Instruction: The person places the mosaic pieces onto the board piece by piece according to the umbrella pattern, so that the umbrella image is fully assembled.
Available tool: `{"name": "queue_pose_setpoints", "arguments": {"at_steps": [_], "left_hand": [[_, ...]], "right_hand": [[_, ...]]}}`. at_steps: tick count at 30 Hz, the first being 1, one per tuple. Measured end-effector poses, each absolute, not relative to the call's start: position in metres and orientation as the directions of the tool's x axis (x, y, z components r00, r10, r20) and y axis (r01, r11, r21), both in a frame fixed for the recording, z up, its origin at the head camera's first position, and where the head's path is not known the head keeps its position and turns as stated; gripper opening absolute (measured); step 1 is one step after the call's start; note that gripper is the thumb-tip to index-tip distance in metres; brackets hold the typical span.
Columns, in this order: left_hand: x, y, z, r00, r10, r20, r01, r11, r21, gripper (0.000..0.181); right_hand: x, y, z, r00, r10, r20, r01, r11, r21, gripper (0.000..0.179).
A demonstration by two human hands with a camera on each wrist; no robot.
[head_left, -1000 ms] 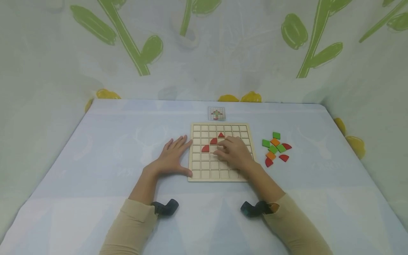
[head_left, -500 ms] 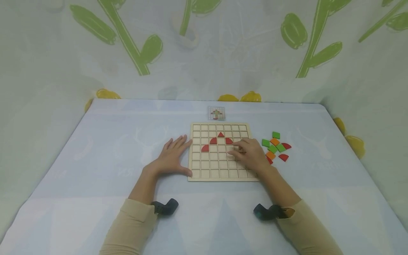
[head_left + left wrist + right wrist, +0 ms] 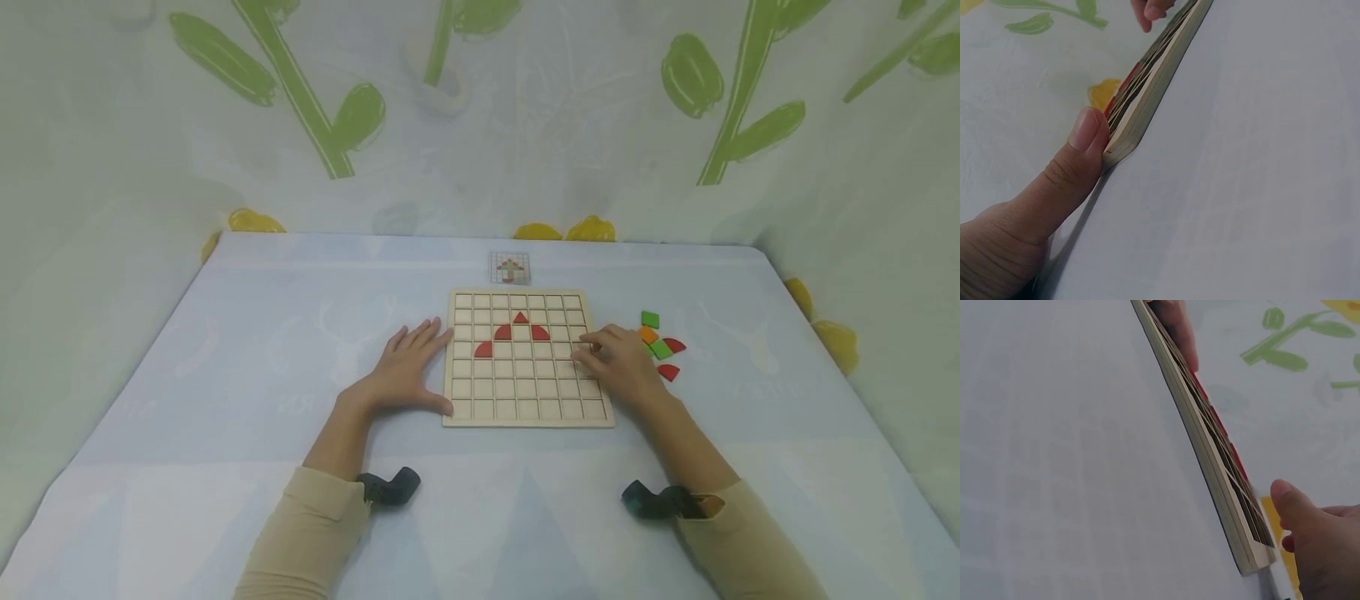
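Observation:
A square wooden grid board (image 3: 528, 424) lies on the table, with a red triangle (image 3: 521, 318) and three red quarter-circle tiles, such as the nearest-left one (image 3: 483, 350), set in its cells. My left hand (image 3: 406, 371) rests with spread fingers along the board's left edge; its thumb (image 3: 1085, 134) touches the near corner. Over the board's right edge is my right hand (image 3: 618, 364), thumb and fingers bent slightly and apart, nothing seen between them. It partly hides a pile of loose tiles, where a green square (image 3: 650, 319) and a red quarter circle (image 3: 669, 372) show.
A small pattern card (image 3: 509, 267) lies just beyond the board's far edge. Behind the table (image 3: 225, 367) rises a wall covering printed with green stems and leaves. A dark camera mount is strapped at each wrist.
My right hand has moved right, off the board's middle toward the loose tiles, uncovering a red quarter circle in a cell right of the triangle. The left hand has stayed put.

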State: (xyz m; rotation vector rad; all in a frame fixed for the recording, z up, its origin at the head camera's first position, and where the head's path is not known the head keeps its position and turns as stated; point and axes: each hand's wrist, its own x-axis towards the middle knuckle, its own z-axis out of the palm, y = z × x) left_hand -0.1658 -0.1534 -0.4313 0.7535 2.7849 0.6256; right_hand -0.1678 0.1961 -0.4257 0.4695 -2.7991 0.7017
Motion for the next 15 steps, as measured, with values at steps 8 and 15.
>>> {"name": "queue_pose_setpoints", "arguments": {"at_steps": [8,15], "left_hand": [[-0.166,-0.152,-0.432,-0.85,0.523,-0.066,0.443,0.776,0.449,0.12],[-0.165,-0.154,-0.432,-0.854,0.517,-0.057,0.441,0.778,0.446,0.12]], "right_hand": [[-0.166,0.216,-0.428,-0.917,-0.243,0.317,-0.37,0.818,-0.441,0.032],[-0.169,0.235,-0.429,-0.851,-0.286,0.44,-0.458,0.814,-0.357,0.03]]}}
